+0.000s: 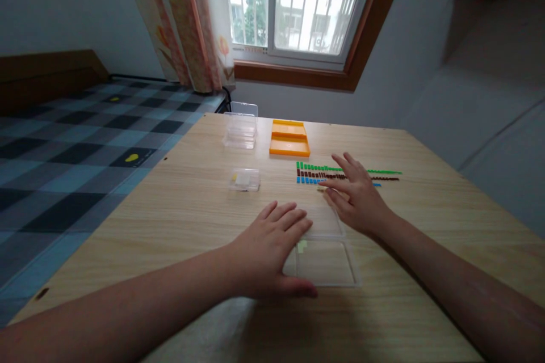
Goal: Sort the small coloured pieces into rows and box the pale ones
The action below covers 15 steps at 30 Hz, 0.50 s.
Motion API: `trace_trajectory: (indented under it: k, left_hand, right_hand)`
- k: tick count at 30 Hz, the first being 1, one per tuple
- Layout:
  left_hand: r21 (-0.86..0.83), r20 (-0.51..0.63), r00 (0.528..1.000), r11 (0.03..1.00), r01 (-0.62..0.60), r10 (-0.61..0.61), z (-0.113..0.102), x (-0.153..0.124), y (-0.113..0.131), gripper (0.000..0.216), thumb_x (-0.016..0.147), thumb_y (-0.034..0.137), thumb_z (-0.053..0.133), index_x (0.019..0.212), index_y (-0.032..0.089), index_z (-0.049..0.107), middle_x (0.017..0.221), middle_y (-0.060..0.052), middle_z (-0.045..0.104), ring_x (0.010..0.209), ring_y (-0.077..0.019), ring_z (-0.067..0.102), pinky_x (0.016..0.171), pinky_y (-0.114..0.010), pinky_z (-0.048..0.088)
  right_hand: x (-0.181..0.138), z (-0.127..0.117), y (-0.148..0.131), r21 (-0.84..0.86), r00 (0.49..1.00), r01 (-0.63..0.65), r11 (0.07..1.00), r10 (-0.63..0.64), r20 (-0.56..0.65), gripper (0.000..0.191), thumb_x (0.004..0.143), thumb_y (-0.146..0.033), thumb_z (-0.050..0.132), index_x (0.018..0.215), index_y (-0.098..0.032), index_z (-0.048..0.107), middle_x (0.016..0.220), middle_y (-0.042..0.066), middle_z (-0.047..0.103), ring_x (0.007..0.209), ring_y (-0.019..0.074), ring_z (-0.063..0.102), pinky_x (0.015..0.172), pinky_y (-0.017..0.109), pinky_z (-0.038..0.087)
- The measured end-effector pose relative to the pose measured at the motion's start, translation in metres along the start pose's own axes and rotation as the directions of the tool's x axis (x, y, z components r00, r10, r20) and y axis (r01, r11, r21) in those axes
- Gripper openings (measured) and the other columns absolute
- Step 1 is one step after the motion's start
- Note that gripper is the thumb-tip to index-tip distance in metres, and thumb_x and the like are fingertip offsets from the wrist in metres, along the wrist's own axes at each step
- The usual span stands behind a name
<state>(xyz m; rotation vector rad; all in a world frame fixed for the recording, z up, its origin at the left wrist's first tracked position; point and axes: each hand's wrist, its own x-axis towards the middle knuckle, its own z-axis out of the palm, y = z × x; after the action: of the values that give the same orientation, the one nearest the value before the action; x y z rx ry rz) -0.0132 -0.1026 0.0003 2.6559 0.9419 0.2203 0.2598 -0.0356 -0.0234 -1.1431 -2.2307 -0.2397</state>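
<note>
My left hand (pixel 270 252) rests with fingers spread over the left side of an opened clear plastic box (pixel 330 264). A few pale yellow-green pieces (pixel 302 246) lie inside that box, partly beside my left fingers. Beyond the box, my right hand (pixel 355 195) reaches over the tabletop, its fingers apart. Small beige pieces (pixel 320 189) sit at its lower fingertips; whether they touch is too small to tell. Under and around the right hand run a row of green pieces (pixel 313 167), a row of brown pieces (pixel 309 173) and a row of blue pieces (pixel 306 180), partly hidden by it.
An open orange case (pixel 289 146) stands at the table's far side. Left of it are clear plastic boxes (pixel 240 130), and nearer a small clear box (pixel 244 180) with whitish and yellow contents. A checked bed (pixel 85 153) adjoins the wooden table (pixel 170 232); a window is behind.
</note>
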Motion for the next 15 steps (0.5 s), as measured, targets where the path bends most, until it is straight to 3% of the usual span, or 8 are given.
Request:
trace_trajectory:
  k: [6,10,15]
  left_hand:
    - [0.002,-0.006,1.000,1.000,0.002,-0.002,0.0011,-0.0006,-0.0002,0.102,0.075,0.082,0.069,0.151,0.017,0.048,0.159,-0.018,0.044,0.150,-0.0421,0.034,0.125,-0.063,0.018]
    - [0.002,-0.011,1.000,1.000,0.006,-0.006,0.0009,-0.0008,0.0006,0.102,0.075,0.082,0.069,0.151,0.017,0.048,0.159,-0.018,0.044,0.149,-0.0425,0.034,0.125,-0.063,0.018]
    - [0.003,0.023,1.000,1.000,0.017,-0.017,-0.0028,-0.0002,0.0025,0.103,0.076,0.080,0.069,0.152,0.014,0.047,0.160,-0.020,0.043,0.151,-0.0423,0.032,0.125,-0.063,0.017]
  right_hand:
    - [-0.0026,0.0053,-0.0031,-0.007,0.996,-0.025,1.000,0.025,0.089,0.024,0.097,-0.028,0.059,0.107,-0.032,0.081,0.169,-0.002,0.023,0.157,0.0373,0.017,0.120,0.070,0.023]
    - [-0.0029,0.0037,-0.0063,0.039,0.994,-0.025,0.999,0.020,0.110,0.024,0.098,-0.028,0.059,0.104,-0.031,0.081,0.168,-0.001,0.025,0.158,0.0358,0.016,0.121,0.069,0.022]
    - [-0.0027,0.0044,-0.0062,0.039,0.998,-0.039,0.999,0.037,0.047,0.023,0.096,-0.026,0.061,0.105,-0.029,0.082,0.166,0.003,0.030,0.157,0.0359,0.019,0.120,0.069,0.026]
